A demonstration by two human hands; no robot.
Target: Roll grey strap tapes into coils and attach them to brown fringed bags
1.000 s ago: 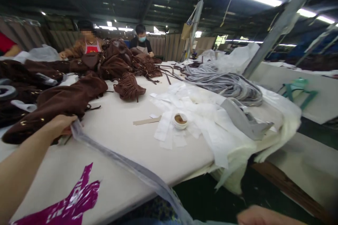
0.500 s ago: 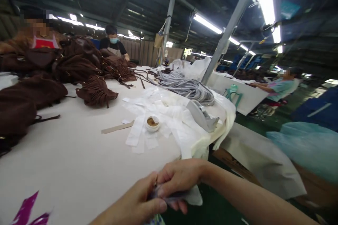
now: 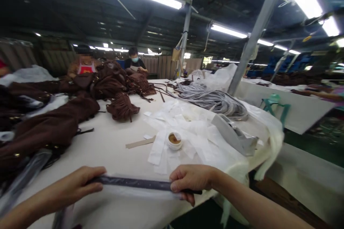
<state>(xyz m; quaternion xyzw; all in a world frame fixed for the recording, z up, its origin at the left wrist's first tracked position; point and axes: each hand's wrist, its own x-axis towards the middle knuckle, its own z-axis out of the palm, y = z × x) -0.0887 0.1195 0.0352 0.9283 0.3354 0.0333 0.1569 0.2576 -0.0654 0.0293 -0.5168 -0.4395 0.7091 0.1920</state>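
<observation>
A long dark grey strip (image 3: 134,183) lies stretched across the near edge of the white table (image 3: 113,150). My left hand (image 3: 76,182) is closed on its left part, fingers curled over it. My right hand (image 3: 192,181) pinches its right end at the table's edge. The strip's left part trails off toward a grey band (image 3: 24,179) at the lower left. A small white pot of brown paste (image 3: 174,140) stands just beyond the strip, beside a tan card strip (image 3: 139,143).
Brown fringed suede pieces (image 3: 53,125) pile up at the left and back. White paper strips (image 3: 193,132), a grey shaped piece (image 3: 233,137) and a bundle of grey cords (image 3: 215,100) lie to the right. Two people (image 3: 133,61) sit at the far end.
My hands have moved apart from a close pinch at the table's edge, pulling the strip out straight between them. The view has swung back to the left.
</observation>
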